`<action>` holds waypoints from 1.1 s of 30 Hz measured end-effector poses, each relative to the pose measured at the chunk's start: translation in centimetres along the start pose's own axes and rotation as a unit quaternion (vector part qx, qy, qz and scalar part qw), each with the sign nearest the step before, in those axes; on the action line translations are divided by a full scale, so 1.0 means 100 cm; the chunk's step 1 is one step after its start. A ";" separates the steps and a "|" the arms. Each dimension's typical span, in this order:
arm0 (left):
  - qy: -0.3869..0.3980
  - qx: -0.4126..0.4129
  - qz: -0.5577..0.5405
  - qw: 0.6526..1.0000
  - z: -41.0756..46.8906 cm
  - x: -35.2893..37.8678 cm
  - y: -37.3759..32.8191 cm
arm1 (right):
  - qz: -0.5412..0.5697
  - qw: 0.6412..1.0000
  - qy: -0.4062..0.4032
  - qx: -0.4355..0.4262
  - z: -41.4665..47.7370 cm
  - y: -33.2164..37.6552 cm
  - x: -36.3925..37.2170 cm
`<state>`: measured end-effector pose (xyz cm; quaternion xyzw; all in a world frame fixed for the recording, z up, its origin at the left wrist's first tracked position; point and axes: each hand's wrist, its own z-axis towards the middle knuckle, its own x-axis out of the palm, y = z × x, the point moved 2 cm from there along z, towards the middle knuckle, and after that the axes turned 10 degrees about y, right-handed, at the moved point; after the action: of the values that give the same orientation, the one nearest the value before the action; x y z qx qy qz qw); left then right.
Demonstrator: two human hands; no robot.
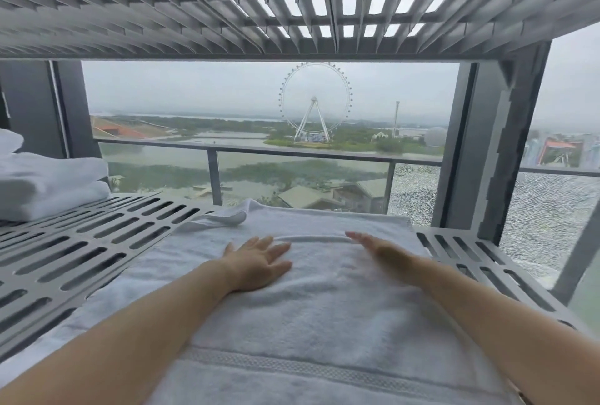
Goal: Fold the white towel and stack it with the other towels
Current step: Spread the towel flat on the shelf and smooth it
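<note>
No writing can be read. The white towel [324,307] — thick terry with a woven band near its near edge — lies on the slotted grey metal shelf [81,248], long axis running near to far. The left hand [256,261] presses flat on it, fingers spread; the right hand [383,252] rests edge-on, fingers straight, gripping nothing. Folded towels [48,183] are stacked far left.

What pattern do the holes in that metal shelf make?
Rows of long, rounded slots across the grey metal shelf, clearest in the head view.
</note>
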<state>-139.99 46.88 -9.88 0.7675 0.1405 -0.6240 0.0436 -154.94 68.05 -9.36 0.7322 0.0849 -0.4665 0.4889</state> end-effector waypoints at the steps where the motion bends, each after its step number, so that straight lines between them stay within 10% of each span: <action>1: -0.005 0.000 0.001 1.000 -0.003 -0.002 -0.003 | -0.011 1.000 -0.028 -0.007 -0.008 -0.002 -0.006; 12: 0.013 0.143 0.016 0.989 -0.029 0.016 -0.074 | -0.220 0.974 -0.047 -0.025 -0.063 0.000 -0.007; 33: -0.075 0.344 -0.101 0.931 -0.190 0.049 -0.125 | -0.123 0.987 -0.076 -0.066 -0.262 0.043 0.038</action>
<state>-124.50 64.28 -9.18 0.6680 -0.0099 -0.6912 -0.2756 -134.60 85.47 -7.26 0.6446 0.1672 -0.5707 0.4804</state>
